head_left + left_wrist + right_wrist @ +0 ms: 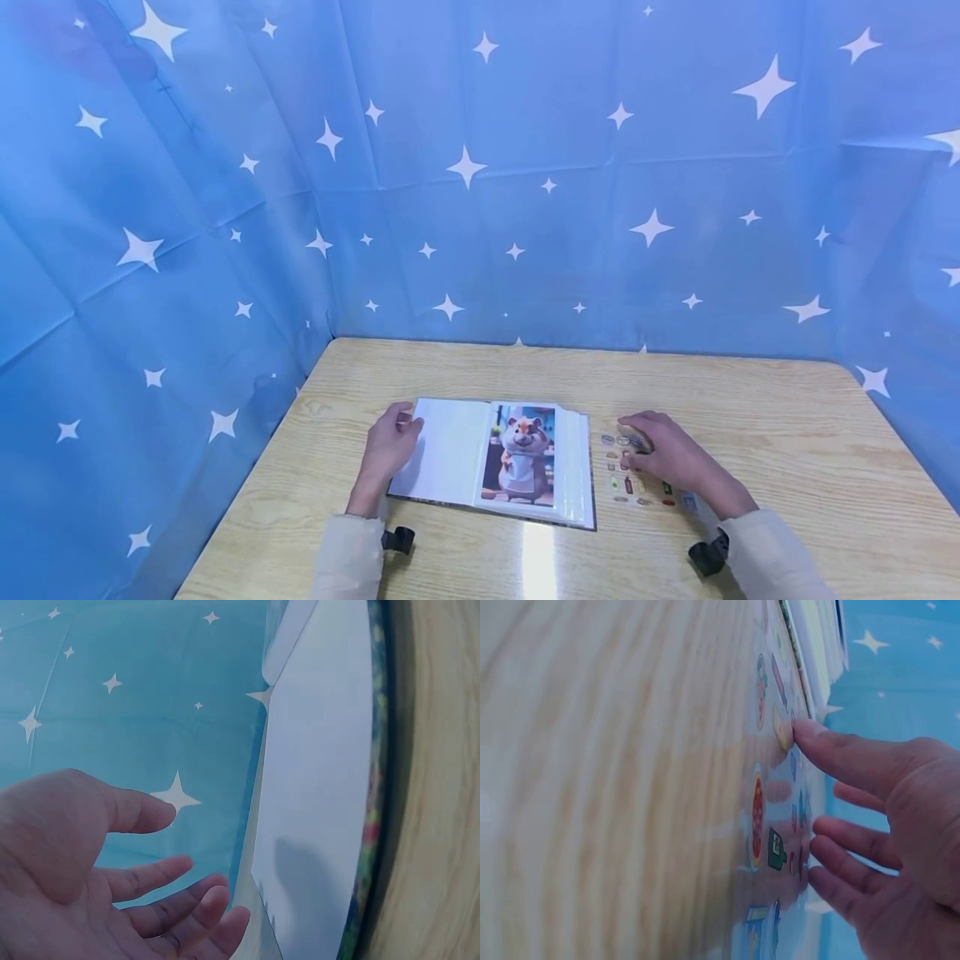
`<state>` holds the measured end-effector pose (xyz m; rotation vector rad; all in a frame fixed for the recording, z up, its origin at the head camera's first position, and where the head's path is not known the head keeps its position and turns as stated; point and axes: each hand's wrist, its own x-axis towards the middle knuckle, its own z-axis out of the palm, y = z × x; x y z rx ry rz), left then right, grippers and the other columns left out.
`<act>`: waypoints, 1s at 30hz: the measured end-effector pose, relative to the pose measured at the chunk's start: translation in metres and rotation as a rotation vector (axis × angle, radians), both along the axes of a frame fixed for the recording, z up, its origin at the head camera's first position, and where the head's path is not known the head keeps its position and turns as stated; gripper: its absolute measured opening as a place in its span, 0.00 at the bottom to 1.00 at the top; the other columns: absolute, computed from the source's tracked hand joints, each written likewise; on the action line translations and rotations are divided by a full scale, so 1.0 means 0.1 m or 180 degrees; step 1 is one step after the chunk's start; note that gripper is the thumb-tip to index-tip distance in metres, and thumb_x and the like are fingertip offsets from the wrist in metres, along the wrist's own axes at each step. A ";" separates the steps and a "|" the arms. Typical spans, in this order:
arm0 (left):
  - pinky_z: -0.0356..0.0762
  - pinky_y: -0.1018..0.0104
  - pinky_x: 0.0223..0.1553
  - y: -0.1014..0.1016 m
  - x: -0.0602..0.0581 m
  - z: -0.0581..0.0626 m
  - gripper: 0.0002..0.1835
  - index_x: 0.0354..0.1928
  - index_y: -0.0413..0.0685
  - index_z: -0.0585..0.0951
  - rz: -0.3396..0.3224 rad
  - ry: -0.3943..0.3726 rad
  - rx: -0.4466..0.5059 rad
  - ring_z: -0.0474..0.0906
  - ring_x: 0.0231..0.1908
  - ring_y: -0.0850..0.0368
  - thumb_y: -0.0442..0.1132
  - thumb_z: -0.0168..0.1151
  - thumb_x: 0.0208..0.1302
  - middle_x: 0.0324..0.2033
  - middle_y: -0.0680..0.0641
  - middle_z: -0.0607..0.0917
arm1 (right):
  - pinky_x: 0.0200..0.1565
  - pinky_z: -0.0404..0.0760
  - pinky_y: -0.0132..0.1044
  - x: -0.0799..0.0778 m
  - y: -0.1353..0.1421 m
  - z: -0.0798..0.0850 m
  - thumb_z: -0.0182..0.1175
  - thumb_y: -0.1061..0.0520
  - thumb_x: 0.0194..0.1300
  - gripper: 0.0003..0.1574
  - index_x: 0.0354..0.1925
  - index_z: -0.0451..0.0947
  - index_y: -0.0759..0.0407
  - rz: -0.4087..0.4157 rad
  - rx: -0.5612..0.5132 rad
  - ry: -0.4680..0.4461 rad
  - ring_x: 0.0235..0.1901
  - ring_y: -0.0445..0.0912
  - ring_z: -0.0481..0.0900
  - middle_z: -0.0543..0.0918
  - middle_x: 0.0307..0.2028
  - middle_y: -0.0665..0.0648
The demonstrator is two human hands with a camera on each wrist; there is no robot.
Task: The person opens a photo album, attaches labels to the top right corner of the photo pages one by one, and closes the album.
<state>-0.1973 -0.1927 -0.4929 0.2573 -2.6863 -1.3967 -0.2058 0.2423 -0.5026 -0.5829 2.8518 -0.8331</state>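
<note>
A photo album point(448, 442) lies open on the table, with a blank white left page. On its right side is a picture of a hamster in an apron point(522, 462). My left hand point(392, 446) is at the album's left edge, its fingers loosely bent and holding nothing; the left wrist view shows its palm beside the white page point(315, 765). To the right of the album lies a clear sheet of small food stickers point(615, 482). Over it is my right hand point(672, 454), thumb and fingers spread apart, fingertips right at the sheet and partly covering it.
The light wooden table point(810, 467) extends around the album and stickers. Blue cloth with white stars point(555, 225) hangs behind the table and along its left side. Dark wrist-camera mounts point(707, 557) sit by both sleeves.
</note>
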 end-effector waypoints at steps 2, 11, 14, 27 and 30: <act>0.79 0.55 0.45 0.03 0.00 0.01 0.22 0.61 0.37 0.76 -0.0027 0.0041 0.0016 0.78 0.47 0.46 0.39 0.60 0.68 0.49 0.37 0.83 | 0.55 0.74 0.63 0.00 0.01 0.00 0.71 0.52 0.60 0.37 0.64 0.73 0.64 -0.0020 0.0000 0.0010 0.59 0.68 0.71 0.74 0.59 0.70; 0.79 0.53 0.45 0.15 0.01 0.04 0.21 0.59 0.38 0.77 -0.0105 0.0172 -0.0035 0.79 0.47 0.46 0.39 0.61 0.67 0.49 0.38 0.84 | 0.53 0.75 0.61 0.00 0.01 -0.03 0.72 0.51 0.59 0.36 0.61 0.75 0.64 -0.0087 -0.0022 0.0128 0.57 0.66 0.73 0.76 0.57 0.68; 0.78 0.53 0.45 0.18 0.00 0.06 0.20 0.59 0.39 0.78 -0.0124 0.0206 -0.0081 0.79 0.47 0.46 0.40 0.61 0.67 0.49 0.39 0.84 | 0.52 0.77 0.60 0.01 0.01 -0.04 0.72 0.51 0.58 0.35 0.61 0.76 0.64 -0.0096 -0.0038 0.0163 0.55 0.65 0.75 0.77 0.56 0.67; 0.78 0.55 0.44 0.39 -0.01 0.10 0.17 0.55 0.40 0.81 -0.0308 0.0370 -0.0045 0.79 0.45 0.48 0.39 0.61 0.67 0.45 0.42 0.86 | 0.54 0.72 0.65 0.02 0.00 -0.06 0.72 0.55 0.57 0.36 0.62 0.75 0.64 -0.0128 -0.0055 0.0282 0.57 0.67 0.72 0.78 0.56 0.70; 0.78 0.55 0.44 0.44 -0.01 0.11 0.17 0.54 0.39 0.81 -0.0366 0.0430 -0.0009 0.80 0.43 0.48 0.39 0.61 0.66 0.43 0.42 0.86 | 0.53 0.68 0.66 0.02 0.00 -0.06 0.73 0.55 0.56 0.37 0.62 0.75 0.63 -0.0142 -0.0002 0.0409 0.54 0.64 0.73 0.80 0.53 0.66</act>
